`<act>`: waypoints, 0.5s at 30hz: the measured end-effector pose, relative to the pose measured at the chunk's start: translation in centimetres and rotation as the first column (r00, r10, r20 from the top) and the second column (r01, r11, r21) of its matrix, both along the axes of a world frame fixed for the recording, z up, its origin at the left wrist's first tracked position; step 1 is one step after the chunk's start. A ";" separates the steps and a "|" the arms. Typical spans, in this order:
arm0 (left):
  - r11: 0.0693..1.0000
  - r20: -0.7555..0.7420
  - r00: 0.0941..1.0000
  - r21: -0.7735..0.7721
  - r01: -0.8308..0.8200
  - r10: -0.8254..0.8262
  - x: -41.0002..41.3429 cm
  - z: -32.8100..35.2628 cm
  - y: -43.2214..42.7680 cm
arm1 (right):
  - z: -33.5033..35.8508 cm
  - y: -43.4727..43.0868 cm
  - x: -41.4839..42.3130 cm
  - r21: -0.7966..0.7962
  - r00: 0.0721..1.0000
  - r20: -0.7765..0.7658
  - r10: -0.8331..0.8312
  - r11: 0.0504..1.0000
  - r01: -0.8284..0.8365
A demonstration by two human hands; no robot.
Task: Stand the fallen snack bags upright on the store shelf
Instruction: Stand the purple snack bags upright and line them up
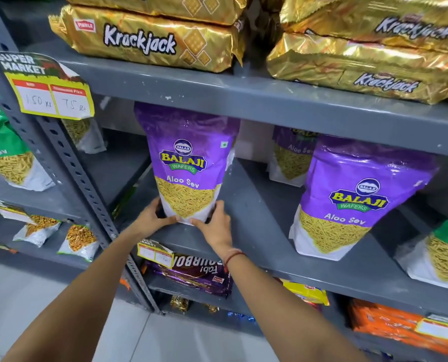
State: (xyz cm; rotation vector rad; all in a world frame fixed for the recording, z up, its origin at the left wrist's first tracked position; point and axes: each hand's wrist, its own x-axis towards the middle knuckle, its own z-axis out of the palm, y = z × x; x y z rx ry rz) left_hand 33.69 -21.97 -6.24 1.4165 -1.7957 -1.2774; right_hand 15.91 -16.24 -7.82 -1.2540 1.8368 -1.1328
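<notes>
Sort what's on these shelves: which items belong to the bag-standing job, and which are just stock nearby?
Job:
- purple Aloo Sev bag, held at its base by left hand and right hand
- second purple bag

Bystanders:
- Krackjack packs
- price tag
- Bourbon pack

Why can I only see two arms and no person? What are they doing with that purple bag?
The camera sits on the person's head and looks down, so you only see their arms. This is a shop shelf. The left hand and right hand hold the bottom of a purple Aloo Sev bag, one on each side, and it stands upright. Another purple Aloo Sev bag stands to the right. Gold Krackjack packs lie on the shelf above.
</notes>
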 end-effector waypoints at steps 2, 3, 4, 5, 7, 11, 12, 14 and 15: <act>1.000 -0.002 1.000 -0.023 -0.016 0.016 -0.3 -0.3 0.3 | -0.1 -0.1 -0.1 0.008 1.000 -0.013 0.001 1.000 -0.001; 0.999 -0.005 0.999 -0.026 -0.033 0.033 -0.5 -0.5 0.4 | -0.3 0.0 -0.2 0.008 1.000 -0.016 0.002 1.000 -0.002; 0.998 -0.007 0.999 -0.035 -0.045 0.045 -0.6 -0.8 0.5 | -0.3 0.1 -0.3 0.010 1.000 -0.017 0.001 1.000 -0.001; 0.997 -0.002 0.998 -0.040 -0.059 0.059 -0.8 -1.0 0.6 | -0.5 0.2 -0.4 0.010 1.000 -0.012 0.000 1.000 0.000; 0.995 0.005 0.997 -0.054 -0.079 0.079 -0.9 -1.2 0.7 | -0.5 0.4 -0.4 0.010 1.000 -0.010 0.005 1.000 -0.005; 0.995 0.047 0.995 -0.046 -0.085 0.087 -0.9 -0.8 0.6 | -0.1 0.3 -0.5 0.016 0.998 -0.047 0.042 0.999 -0.041; 0.996 0.060 0.995 -0.042 -0.074 0.077 -0.8 -0.8 0.5 | 0.0 0.4 -0.6 0.021 0.997 -0.057 0.049 0.999 -0.048; 0.996 0.081 0.994 -0.043 -0.076 0.079 -0.9 -0.8 0.4 | -0.1 0.3 -0.7 0.036 0.995 -0.080 0.065 0.997 -0.063; 0.995 0.081 0.993 -0.040 -0.088 0.091 -0.9 -0.8 0.5 | -0.1 0.3 -0.9 0.050 0.993 -0.088 0.080 0.996 -0.076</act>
